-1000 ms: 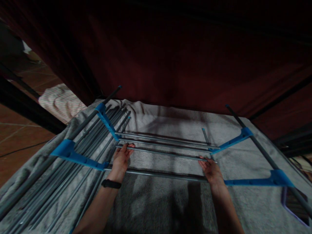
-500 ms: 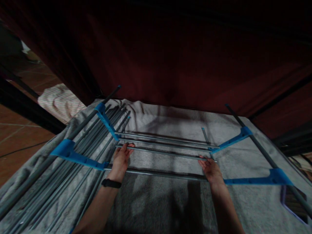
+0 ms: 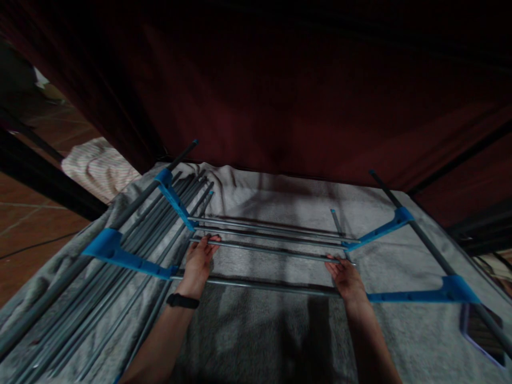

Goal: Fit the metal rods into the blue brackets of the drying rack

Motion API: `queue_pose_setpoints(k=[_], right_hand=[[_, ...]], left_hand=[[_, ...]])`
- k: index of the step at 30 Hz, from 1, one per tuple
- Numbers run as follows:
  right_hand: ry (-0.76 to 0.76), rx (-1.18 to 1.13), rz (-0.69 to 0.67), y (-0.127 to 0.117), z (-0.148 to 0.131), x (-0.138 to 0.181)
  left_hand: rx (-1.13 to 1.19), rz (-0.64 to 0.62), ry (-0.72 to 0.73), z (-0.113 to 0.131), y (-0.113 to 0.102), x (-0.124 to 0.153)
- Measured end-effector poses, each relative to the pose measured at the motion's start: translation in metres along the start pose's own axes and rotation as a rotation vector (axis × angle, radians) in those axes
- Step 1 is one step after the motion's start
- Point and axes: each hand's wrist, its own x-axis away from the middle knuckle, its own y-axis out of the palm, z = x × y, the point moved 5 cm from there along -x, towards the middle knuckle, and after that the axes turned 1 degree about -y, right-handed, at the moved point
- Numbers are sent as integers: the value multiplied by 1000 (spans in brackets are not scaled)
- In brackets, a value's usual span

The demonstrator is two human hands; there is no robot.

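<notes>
Between my two hands runs a thin grey metal rod [image 3: 268, 250], nearly level. My left hand [image 3: 200, 258], with a black band on the wrist, grips it near its left end. Fingers of my right hand [image 3: 344, 274] close on it near the right end. Just beyond lie two similar rods, the farthest rod [image 3: 264, 226] and a middle rod [image 3: 260, 235], reaching between a blue bracket [image 3: 175, 201] on the left and another blue bracket [image 3: 378, 232] on the right. Nearer me, a thicker crossbar [image 3: 272, 287] passes under my wrists, joining the near left bracket [image 3: 128, 258] and near right bracket [image 3: 424, 295].
Several loose grey tubes [image 3: 120, 282] lie in a bundle on the grey blanket [image 3: 248, 330] at left. A phone-like object with a purple edge [image 3: 482, 333] lies at lower right. Dark red fabric [image 3: 280, 106] hangs behind. Striped cloth [image 3: 100, 168] sits at far left.
</notes>
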Motion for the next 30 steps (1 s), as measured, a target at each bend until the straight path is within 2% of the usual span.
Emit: queue_pose_setpoints(k=[30], right_hand=[[14,-17,14,0,0,1]], left_hand=[[12,3,10,-1,0,-2]])
